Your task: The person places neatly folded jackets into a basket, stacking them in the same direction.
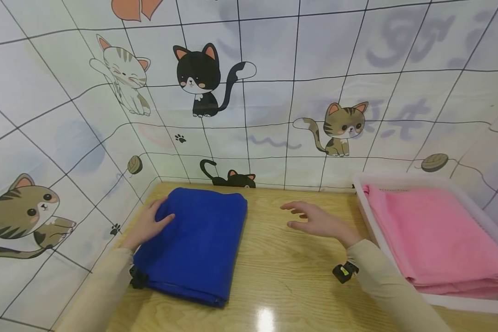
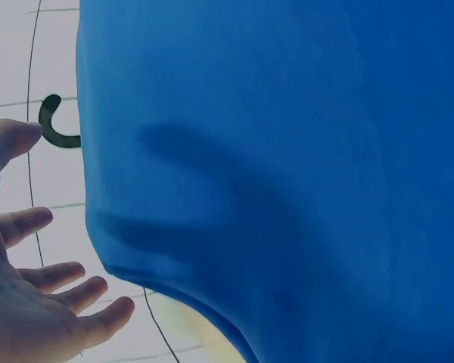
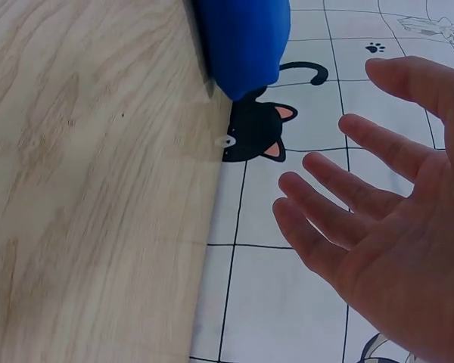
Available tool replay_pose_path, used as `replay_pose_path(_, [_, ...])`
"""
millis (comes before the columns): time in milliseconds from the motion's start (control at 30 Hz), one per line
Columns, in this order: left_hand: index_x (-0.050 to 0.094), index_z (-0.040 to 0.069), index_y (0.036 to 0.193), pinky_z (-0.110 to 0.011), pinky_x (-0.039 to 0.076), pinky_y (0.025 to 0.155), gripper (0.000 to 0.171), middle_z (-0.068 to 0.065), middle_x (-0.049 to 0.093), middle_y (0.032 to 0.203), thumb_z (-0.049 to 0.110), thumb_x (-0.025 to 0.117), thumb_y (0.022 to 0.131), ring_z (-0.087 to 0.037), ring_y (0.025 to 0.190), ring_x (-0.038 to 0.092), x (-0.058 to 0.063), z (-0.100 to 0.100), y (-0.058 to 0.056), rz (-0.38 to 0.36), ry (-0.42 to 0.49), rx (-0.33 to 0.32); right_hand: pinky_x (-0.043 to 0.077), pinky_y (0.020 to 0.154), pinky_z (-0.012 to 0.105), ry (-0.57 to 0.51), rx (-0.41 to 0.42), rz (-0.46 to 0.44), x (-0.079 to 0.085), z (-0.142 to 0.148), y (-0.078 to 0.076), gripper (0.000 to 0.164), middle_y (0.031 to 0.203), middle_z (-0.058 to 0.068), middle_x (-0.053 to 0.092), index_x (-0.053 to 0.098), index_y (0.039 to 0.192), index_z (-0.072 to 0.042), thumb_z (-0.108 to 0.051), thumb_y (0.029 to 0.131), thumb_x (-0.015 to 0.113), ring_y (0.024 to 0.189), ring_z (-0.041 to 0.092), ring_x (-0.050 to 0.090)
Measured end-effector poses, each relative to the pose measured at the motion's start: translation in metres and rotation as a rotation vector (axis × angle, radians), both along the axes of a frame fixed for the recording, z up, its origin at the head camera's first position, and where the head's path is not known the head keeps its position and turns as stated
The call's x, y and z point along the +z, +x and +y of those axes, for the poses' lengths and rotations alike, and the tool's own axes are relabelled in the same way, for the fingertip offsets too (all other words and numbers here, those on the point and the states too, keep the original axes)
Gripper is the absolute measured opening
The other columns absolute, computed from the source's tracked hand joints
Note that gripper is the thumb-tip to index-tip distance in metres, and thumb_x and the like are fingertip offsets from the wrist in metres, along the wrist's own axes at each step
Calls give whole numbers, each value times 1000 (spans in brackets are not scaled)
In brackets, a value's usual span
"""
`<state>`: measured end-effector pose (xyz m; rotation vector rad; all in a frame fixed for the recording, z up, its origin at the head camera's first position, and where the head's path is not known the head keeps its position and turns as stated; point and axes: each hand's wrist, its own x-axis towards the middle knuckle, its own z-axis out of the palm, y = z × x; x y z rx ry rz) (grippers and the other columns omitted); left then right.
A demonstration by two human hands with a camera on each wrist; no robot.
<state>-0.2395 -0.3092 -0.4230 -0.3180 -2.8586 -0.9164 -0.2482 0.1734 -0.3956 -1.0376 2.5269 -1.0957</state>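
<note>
A folded blue cloth (image 1: 199, 240) lies on the left part of the wooden table. My left hand (image 1: 151, 223) is at the cloth's upper left side, fingers spread and loosely bent; in the left wrist view the hand (image 2: 53, 295) appears apart from the cloth (image 2: 287, 113), its shadow falling on the fabric. To the right of the cloth, my right hand (image 1: 315, 219) hovers above bare wood with relaxed fingers and nothing in them. The right wrist view shows that hand (image 3: 386, 204) with its fingers apart and a corner of the blue cloth (image 3: 246, 45) beyond.
On the right stands a white plastic basket (image 1: 444, 299) with a folded pink cloth (image 1: 440, 235) in it. The wooden table (image 1: 290, 267) meets walls covered in a cat-print sheet (image 1: 274, 101) at the back and left.
</note>
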Motion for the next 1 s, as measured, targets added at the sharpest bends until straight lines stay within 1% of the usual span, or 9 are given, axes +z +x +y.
replay_pose_path(167, [32, -4, 147, -67, 27, 100, 67, -35, 31, 142, 28, 62, 95, -52, 128, 31, -2, -9, 1, -17, -19, 8, 39, 99, 56, -53, 5, -32, -5, -10, -1, 49, 140, 21, 46, 46, 139, 2, -18, 97, 61, 122, 42, 48])
replay_pose_path(367, [29, 0, 150, -70, 26, 98, 69, -37, 26, 144, 32, 59, 97, -55, 130, 26, -2, -17, 4, -109, -21, -3, 39, 99, 54, -105, 24, -72, -15, -22, -1, 50, 141, 19, 46, 45, 139, 1, -20, 97, 60, 123, 43, 47])
replay_pose_path(500, [28, 1, 150, -71, 26, 98, 70, -37, 26, 144, 31, 61, 96, -56, 130, 24, -3, -20, 4, -147, -26, -25, 39, 99, 54, -120, 25, -98, -25, -28, 0, 50, 141, 20, 46, 44, 140, 2, -19, 97, 60, 123, 44, 46])
replay_pose_path(633, [22, -1, 151, -68, 29, 99, 73, -37, 22, 147, 27, 61, 96, -55, 132, 21, -8, -26, 4, -191, 17, -59, 39, 99, 55, -130, 20, -132, -33, -34, 3, 49, 141, 20, 45, 45, 140, 2, -18, 97, 59, 123, 45, 46])
replay_pose_path(767, [14, 0, 153, -67, 29, 99, 77, -38, 13, 150, 27, 60, 97, -59, 131, 21, -10, -33, 4, -275, 38, -99, 40, 99, 54, -130, 21, -161, -39, -40, 6, 48, 141, 19, 45, 45, 139, 1, -16, 97, 58, 123, 44, 46])
replay_pose_path(867, [8, 3, 154, -70, 27, 99, 80, -38, 7, 151, 29, 59, 97, -62, 129, 20, -11, -37, 5, -341, 37, -117, 40, 99, 54, -127, 35, -170, -44, -44, 7, 48, 141, 19, 45, 45, 140, 2, -17, 98, 57, 123, 43, 47])
replay_pose_path(1000, [6, 4, 154, -70, 28, 98, 82, -37, 6, 151, 30, 59, 97, -64, 128, 21, -14, -37, 1, -376, 44, -125, 40, 98, 54, -135, 46, -181, -48, -50, 9, 47, 141, 19, 45, 45, 140, 3, -15, 98, 56, 123, 43, 47])
